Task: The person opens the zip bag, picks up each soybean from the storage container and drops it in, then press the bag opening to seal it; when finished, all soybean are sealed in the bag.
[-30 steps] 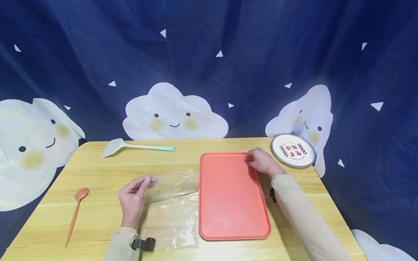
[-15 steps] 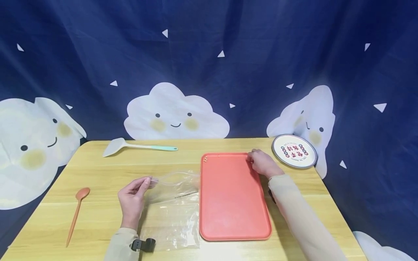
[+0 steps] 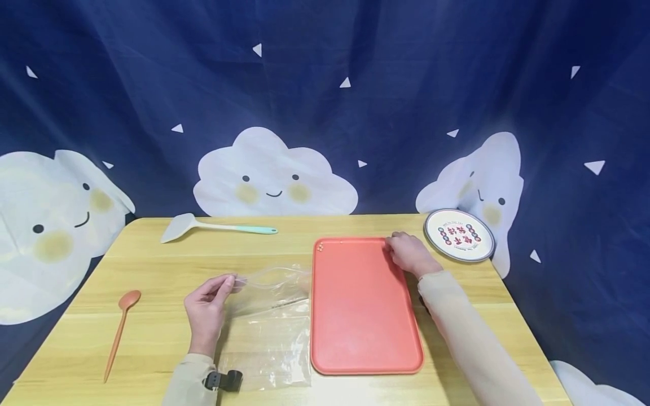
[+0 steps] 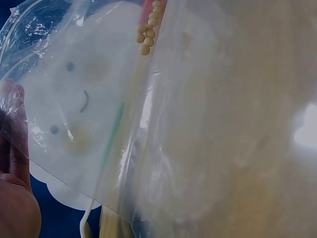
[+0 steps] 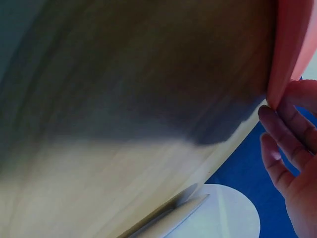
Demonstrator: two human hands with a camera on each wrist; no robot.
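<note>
We see a coral-red, rectangular, round-cornered tray (image 3: 365, 307) with a raised rim, its long sides running away from us. Small, round beige balls (image 3: 320, 247) cluster in its far left corner. Along its left edge we see a clear plastic zip bag (image 3: 269, 338), mouth parted.

Head camera looks forward and down across the surface (image 3: 284, 248); wrist cameras peer in close from either side, all sharing the red tray (image 3: 365, 316).
</note>
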